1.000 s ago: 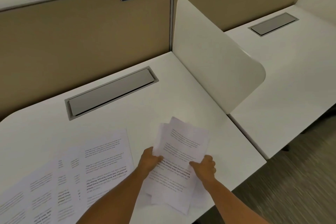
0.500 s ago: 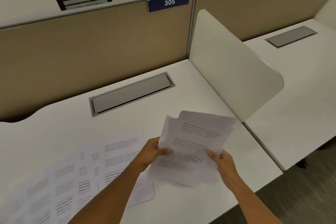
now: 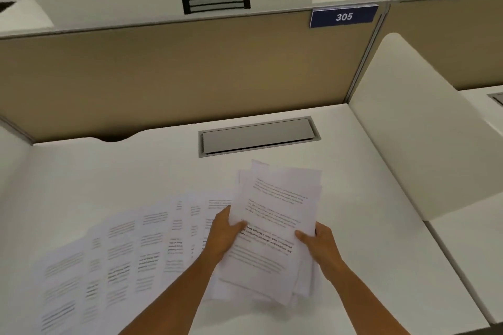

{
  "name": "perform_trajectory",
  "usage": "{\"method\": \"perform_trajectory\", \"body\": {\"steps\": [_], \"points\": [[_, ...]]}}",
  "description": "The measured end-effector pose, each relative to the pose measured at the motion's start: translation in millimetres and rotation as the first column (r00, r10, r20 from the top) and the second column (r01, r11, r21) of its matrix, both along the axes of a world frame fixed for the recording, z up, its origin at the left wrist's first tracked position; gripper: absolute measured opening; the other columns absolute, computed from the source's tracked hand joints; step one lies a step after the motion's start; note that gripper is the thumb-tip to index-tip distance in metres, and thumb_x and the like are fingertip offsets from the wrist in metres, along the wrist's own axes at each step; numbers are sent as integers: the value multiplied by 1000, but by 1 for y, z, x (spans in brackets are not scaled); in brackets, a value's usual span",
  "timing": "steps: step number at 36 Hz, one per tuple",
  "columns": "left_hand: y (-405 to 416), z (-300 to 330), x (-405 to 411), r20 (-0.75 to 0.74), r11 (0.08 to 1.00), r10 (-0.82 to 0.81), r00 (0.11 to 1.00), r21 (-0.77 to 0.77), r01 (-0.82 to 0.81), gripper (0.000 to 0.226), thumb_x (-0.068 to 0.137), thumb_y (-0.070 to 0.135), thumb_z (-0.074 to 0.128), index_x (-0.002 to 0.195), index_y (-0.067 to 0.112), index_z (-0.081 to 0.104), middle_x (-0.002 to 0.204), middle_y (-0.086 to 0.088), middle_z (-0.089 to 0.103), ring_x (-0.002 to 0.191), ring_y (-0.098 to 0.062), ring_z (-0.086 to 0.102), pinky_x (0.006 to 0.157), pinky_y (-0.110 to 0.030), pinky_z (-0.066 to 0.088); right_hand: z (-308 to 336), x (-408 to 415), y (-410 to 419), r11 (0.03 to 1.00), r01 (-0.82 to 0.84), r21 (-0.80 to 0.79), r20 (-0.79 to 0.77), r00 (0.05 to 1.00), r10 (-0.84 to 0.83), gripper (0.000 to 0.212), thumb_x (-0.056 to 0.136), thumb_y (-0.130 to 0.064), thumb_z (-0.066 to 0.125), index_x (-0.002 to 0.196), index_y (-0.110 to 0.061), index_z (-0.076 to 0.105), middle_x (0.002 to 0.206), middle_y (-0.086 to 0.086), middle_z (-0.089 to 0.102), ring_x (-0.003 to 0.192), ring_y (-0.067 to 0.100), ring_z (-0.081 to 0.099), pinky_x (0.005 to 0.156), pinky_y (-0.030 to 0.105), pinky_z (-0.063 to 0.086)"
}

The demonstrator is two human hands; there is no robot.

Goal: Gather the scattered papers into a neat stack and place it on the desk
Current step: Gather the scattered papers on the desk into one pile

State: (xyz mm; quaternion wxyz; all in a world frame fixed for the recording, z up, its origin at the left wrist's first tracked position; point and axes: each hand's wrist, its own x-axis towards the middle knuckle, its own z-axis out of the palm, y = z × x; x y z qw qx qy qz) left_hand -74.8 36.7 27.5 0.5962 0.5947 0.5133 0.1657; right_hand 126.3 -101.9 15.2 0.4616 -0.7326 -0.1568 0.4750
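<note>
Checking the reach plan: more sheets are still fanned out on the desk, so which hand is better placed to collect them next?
Probably the left hand: the fanned sheets lie right beside it, while the right hand grips the held bundle on its far side.

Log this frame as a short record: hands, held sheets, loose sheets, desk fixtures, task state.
left hand: grips bundle's left edge
right hand: grips bundle's right edge
bundle: several printed sheets, edges uneven
loose sheets: fanned out on desk, left of bundle
hatch: closed, behind bundle
sign: 305
task state: gathering unfinished
</note>
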Motion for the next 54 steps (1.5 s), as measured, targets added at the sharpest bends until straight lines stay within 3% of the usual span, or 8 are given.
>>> {"method": "perform_trajectory", "body": {"steps": [4, 17, 23, 30, 33, 41, 47, 54], "points": [[-4, -7, -21, -84, 991, 135, 987, 7, -135, 37, 89, 11, 67, 126, 10, 59, 113, -3, 66, 101, -18, 62, 88, -29, 50, -14, -35, 29, 995, -82, -63, 6, 997, 83, 23, 87, -8, 68, 106, -20, 68, 106, 3, 74, 94, 20, 70, 87, 37, 59], [10, -58, -72, -312, 949, 289, 905, -29, -313, 47, 89, 21, 63, 134, 10, 54, 128, -10, 64, 114, -27, 62, 101, -46, 52, -37, -101, 83, 955, -178, -238, 76, 977, 201, 18, 85, -6, 61, 99, -16, 67, 95, 3, 72, 87, 21, 69, 77, 30, 57], [11, -54, -67, -334, 948, 295, 895, -15, -318, 40, 93, 6, 54, 133, 6, 55, 126, -12, 64, 106, -25, 62, 91, -29, 48, -53, -116, 95, 935, -152, -319, 149, 967, 208, 18, 85, -8, 55, 96, -16, 67, 92, 3, 72, 79, 19, 67, 68, 28, 56], [24, -74, -70, -569, 962, 216, 793, -17, -274, 50, 90, 22, 61, 138, 11, 51, 147, -16, 42, 132, -37, 42, 108, -47, 40, -59, -119, 103, 799, -153, -581, 313, 865, 393, 35, 93, -20, 56, 127, -16, 57, 142, 11, 37, 126, 31, 40, 98, 38, 45], [29, -73, -71, -661, 968, 169, 731, -27, -249, 58, 92, 32, 60, 144, 12, 43, 156, -15, 23, 140, -39, 26, 110, -50, 35, -64, -118, 105, 790, -128, -600, 290, 885, 363, 44, 92, -22, 60, 134, -14, 53, 153, 12, 23, 131, 33, 32, 101, 41, 44], [37, -80, -74, -673, 949, 219, 706, -21, -314, 56, 88, 38, 64, 133, 6, 51, 145, -18, 29, 129, -38, 33, 103, -48, 42, -64, -115, 116, 811, -101, -576, 225, 934, 276, 61, 87, -22, 65, 142, -11, 40, 153, 14, 20, 131, 36, 33, 101, 40, 42], [41, -81, -78, -668, 946, 224, 710, -25, -323, 61, 87, 40, 65, 135, 7, 49, 142, -17, 30, 125, -38, 42, 102, -49, 47, -62, -111, 119, 859, -45, -510, 154, 978, 142, 64, 82, -17, 71, 133, -10, 35, 137, 15, 31, 103, 30, 52, 74, 35, 49], [45, -81, -84, -639, 945, 220, 737, -48, -324, 63, 85, 36, 68, 136, 7, 45, 137, -20, 41, 120, -38, 50, 101, -51, 48, -66, -103, 121, 907, -1, -422, -3, 1000, -1, 85, 82, -11, 73, 145, -13, 16, 137, 18, 44, 99, 25, 47, 91, 39, 47]]}}
